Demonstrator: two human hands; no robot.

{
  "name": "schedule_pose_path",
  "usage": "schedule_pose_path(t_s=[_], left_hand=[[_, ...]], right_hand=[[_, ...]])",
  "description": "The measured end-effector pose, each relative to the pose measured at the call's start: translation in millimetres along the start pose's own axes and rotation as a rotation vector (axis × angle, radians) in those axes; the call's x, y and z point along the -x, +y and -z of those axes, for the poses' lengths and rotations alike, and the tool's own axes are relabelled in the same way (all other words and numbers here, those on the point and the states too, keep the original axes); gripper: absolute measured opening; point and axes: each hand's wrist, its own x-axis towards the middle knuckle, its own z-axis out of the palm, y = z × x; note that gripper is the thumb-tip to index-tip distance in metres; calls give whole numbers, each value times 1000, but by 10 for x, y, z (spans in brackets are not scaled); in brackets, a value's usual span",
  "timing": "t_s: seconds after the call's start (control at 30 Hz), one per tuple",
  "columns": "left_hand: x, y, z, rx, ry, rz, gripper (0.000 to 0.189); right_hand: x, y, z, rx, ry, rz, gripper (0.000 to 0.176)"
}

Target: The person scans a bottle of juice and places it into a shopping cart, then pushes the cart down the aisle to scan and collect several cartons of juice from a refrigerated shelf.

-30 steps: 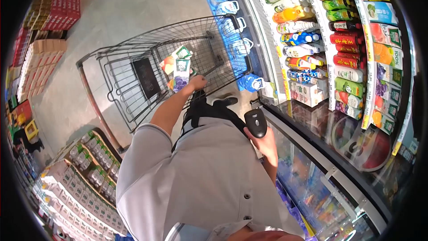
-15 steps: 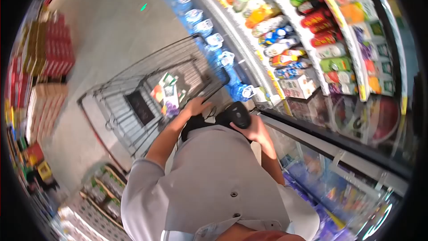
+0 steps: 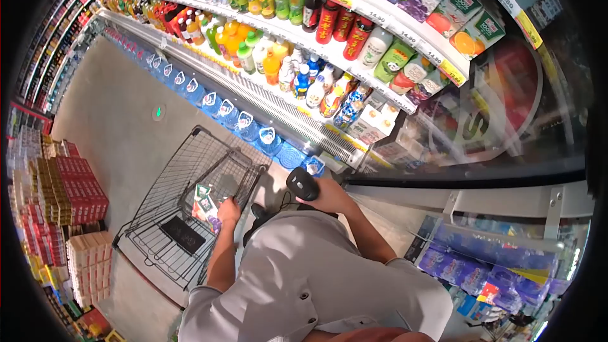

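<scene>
My left hand is closed on the near edge of a wire shopping cart, at what looks like its handle. The fingers partly hide what they grip. Just beyond that hand, several juice cartons with green, white and purple fruit prints lie in the cart. My right hand is wrapped around a black handheld device, which looks like a barcode scanner. It is held in front of my waist, and a thin dark cord shows below it.
A chilled drinks shelf with bottles, cans and cartons curves along the far side. Large blue water jugs line its base. Stacked boxes stand at the left. A glass-topped case with purple packs is at the right.
The view has turned and widened toward the shelf. My left fingers, spread earlier, are now closed at the cart's edge. The black device remains in my right hand.
</scene>
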Motion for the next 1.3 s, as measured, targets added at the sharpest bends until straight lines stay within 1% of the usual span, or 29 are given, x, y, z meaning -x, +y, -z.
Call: schedule_pose_path(t_s=[0.03, 0.07, 0.13, 0.17, 0.2, 0.23, 0.27, 0.3, 0.33, 0.37, 0.4, 0.43, 0.47, 0.53, 0.63, 0.77, 0.83, 0.87, 0.9, 0.93, 0.97, 1.0, 1.03, 1.07, 1.13, 1.2, 1.23, 1.27, 1.3], left_hand=[[-24, 40, -48, 9, -42, 35, 59], [-53, 98, -122, 13, -33, 42, 59], [-73, 178, -325, -136, 128, -32, 86], [-75, 259, -351, -131, 41, 33, 99], [-122, 240, -471, -158, 132, -15, 97], [-99, 343, -429, -124, 138, -59, 96], [-96, 372, -589, -189, 258, -92, 90], [120, 613, -397, -125, 216, -81, 81], [231, 704, -379, -198, 179, -64, 71], [287, 770, -452, -177, 207, -27, 66], [318, 816, -562, -128, 254, -14, 63], [350, 922, -497, 180, 58, 97, 59], [193, 856, -714, 21, 70, -71, 55], [315, 996, -754, 159, -43, -1, 50], [380, 1028, -768, 259, -101, -24, 48], [317, 1082, -968, 220, -34, -74, 45], [270, 1048, -1086, 239, -29, -121, 42], [182, 1093, -1094, 257, -10, -183, 39], [74, 1063, -1184, 316, 48, -217, 35], [44, 1070, -1115, 371, 115, -281, 32], [49, 1114, -939, 360, 212, -350, 27], [-136, 1100, -863, 340, 185, -347, 25], [-145, 1205, -600, 276, 165, -299, 30], [-152, 1344, -334, 271, 175, -305, 32], [-319, 1571, 42, 322, 273, -489, 31], [-323, 1968, 486, 345, 315, -508, 29], [-398, 2113, 608, 344, 380, -600, 28], [-431, 2236, 716, 339, 385, -608, 28], [-354, 2458, 910, 363, 397, -675, 29]], right_hand=[[1, 101, 61, -7, -5, 13, 47], [5, 188, 128, -13, -14, 27, 47], [0, 326, 280, -89, -8, 108, 47], [-34, 420, 338, -125, -16, 128, 53], [-50, 501, 368, -162, -48, 145, 60], [-51, 413, 495, -100, -96, 90, 67], [-82, 421, 541, 5, -85, 108, 67], [-34, 110, 705, 34, -111, 20, 57], [-34, 87, 701, 104, -125, -2, 44], [-147, 416, 624, -17, -204, 73, 38], [-168, 401, 644, -50, -235, 108, 35], [-193, 491, 604, -72, -205, 175, 33], [-228, 507, 622, -28, -237, 170, 32], [-222, 529, 669, -22, -236, 194, 32], [-187, 509, 701, -123, -237, 208, 31], [-93, 403, 709, -176, -158, 237, 26], [-69, 283, 798, -96, -246, 181, 31], [3, 123, 869, 27, -226, 64, 33], [-54, 446, 791, -49, -253, 116, 36], [-27, 409, 829, -20, -208, 144, 41], [-38, 378, 915, 9, -277, 115, 47], [-31, 290, 956, 31, -160, 286, 42], [-58, 414, 937, -109, -105, 383, 43], [-44, 383, 1022, -110, -80, 447, 43], [-69, 558, 1073, -82, -105, 476, 40], [-65, 574, 1197, -15, -191, 449, 38], [-59, 536, 1274, -57, -212, 461, 38], [-59, 548, 1293, -57, -201, 466, 38], [-70, 564, 1318, -35, -196, 504, 39]])
